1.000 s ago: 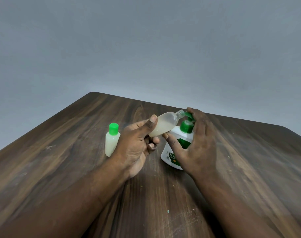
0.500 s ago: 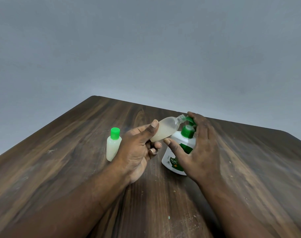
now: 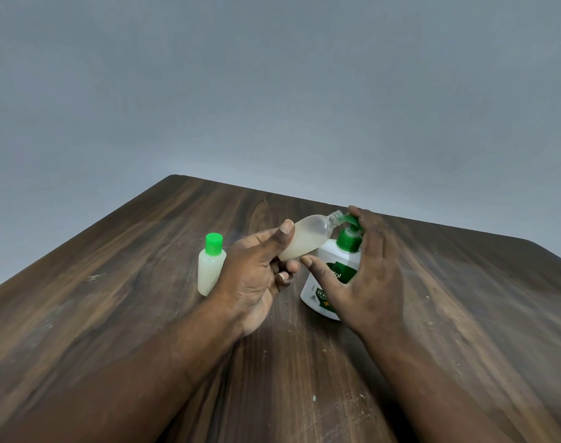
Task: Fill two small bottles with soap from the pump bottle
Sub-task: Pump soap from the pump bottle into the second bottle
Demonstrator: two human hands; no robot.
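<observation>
Aslant, small bottle [image 3: 308, 239] in left grip [image 3: 256, 273].

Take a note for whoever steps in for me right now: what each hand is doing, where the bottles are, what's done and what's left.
Left hand: holds the open small bottle tilted, its mouth at the pump's spout.
Right hand: lies over the pump bottle, fingers on the pump head, thumb across the label.
Capped small bottle: stands on the table, just left of the left hand.
Done: the capped bottle looks full of pale soap and is closed.
Left: the held bottle is only partly filled; pump more in, then cap it. Its cap is not in view.
</observation>
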